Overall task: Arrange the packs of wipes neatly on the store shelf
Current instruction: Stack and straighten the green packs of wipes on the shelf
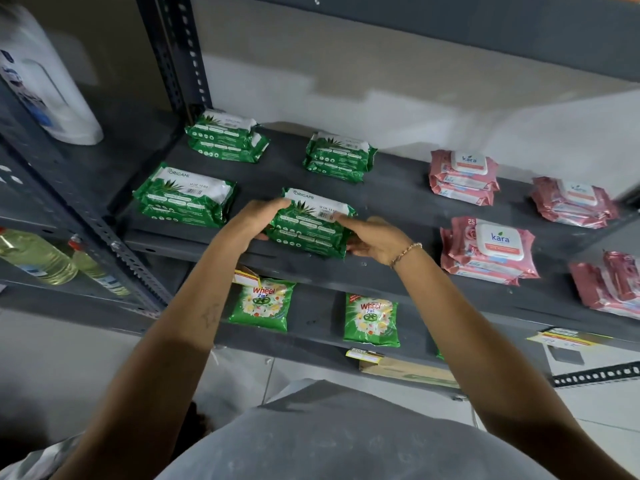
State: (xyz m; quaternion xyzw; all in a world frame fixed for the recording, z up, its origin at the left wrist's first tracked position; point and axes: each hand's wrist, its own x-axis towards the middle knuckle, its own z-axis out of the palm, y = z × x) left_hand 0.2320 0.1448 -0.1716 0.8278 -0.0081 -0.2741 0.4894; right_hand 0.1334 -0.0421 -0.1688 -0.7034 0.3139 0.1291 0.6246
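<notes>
Gripping green wipes stack (310,225), both hands' fingers (273,204)

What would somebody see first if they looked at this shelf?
First, two hands, the left hand and the right hand, pressed on either side of a green stack of wipes at the front middle of the dark shelf. Next, the colours: three more green stacks to the left and behind, and pink packs grouped on the right.

Shop: metal shelf (398,199) stocked with wipes packs (185,195), price tags (363,355)
</notes>
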